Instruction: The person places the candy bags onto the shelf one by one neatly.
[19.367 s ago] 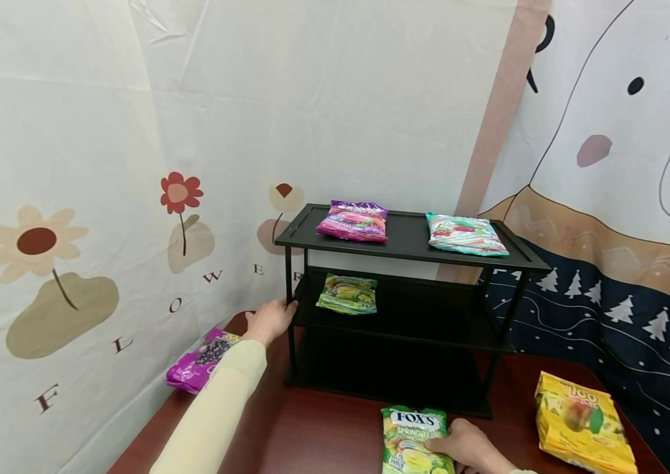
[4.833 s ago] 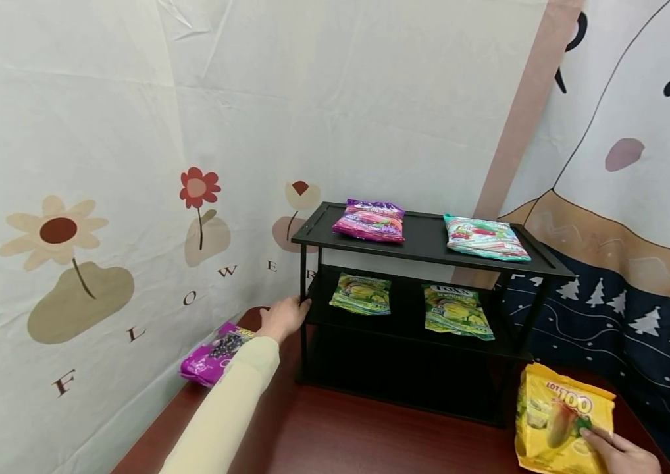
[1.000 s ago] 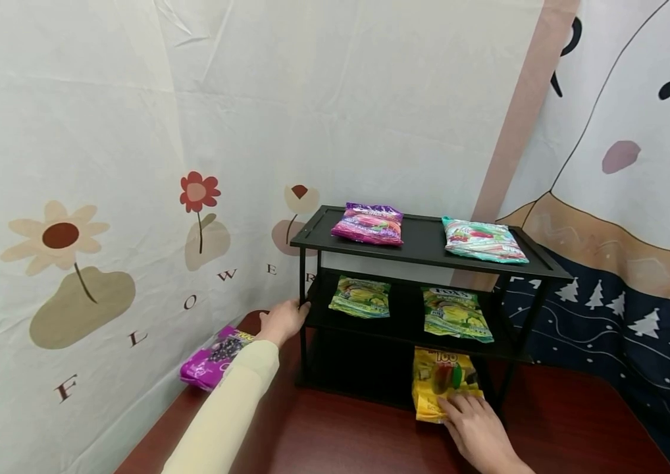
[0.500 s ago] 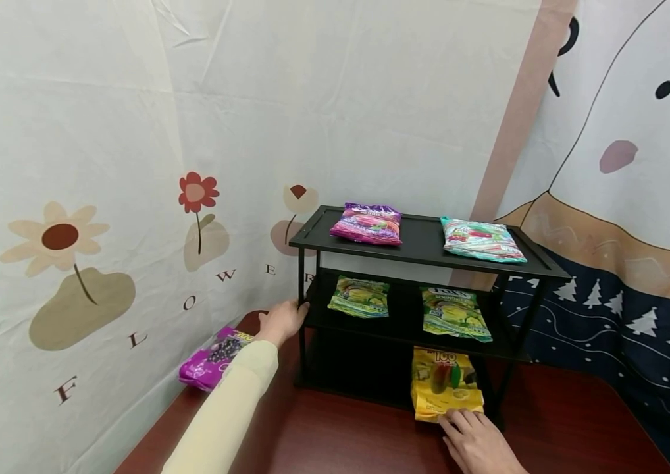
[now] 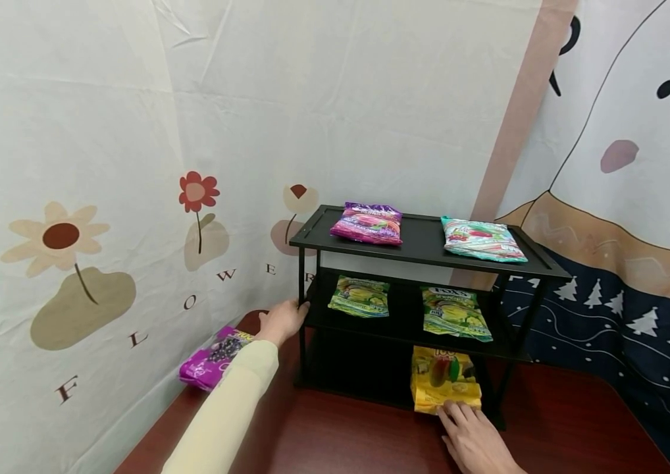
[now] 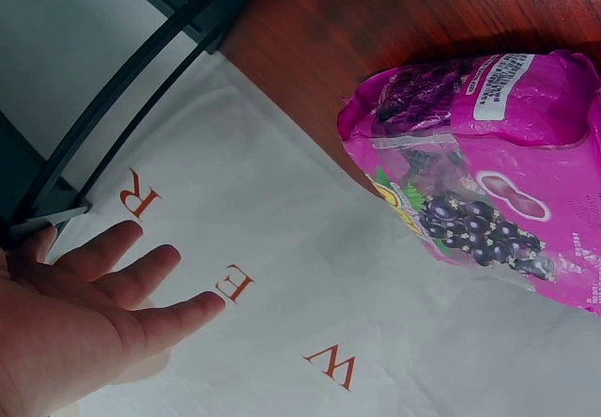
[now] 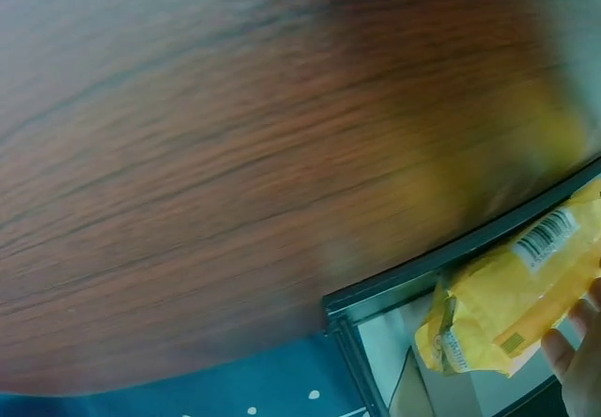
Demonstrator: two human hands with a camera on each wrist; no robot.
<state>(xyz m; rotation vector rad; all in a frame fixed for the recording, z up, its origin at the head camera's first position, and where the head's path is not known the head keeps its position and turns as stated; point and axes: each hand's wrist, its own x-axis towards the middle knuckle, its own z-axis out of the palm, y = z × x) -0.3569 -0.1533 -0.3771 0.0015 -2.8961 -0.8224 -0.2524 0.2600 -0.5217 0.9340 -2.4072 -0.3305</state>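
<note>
My right hand presses its fingertips on the near edge of a yellow candy bag with a mango picture. That bag lies on the lowest tier of a black three-tier shelf, toward its right end. In the right wrist view the yellow bag rests inside the dark shelf rim, with fingers against it. On the left, my left hand touches the shelf's front left post. The left wrist view shows its fingers spread, with the thumb end near the dark rods.
A purple bag with a grape picture lies left of the shelf by the wall cloth. Green bags are on the middle tier. A pink-purple bag and a teal bag sit on top. The reddish-brown table extends in front.
A green bag came onto the middle tier's right side. The yellow bag went from the table's right onto the bottom tier, and lately slid slightly deeper under my right hand. My left hand stayed at the post.
</note>
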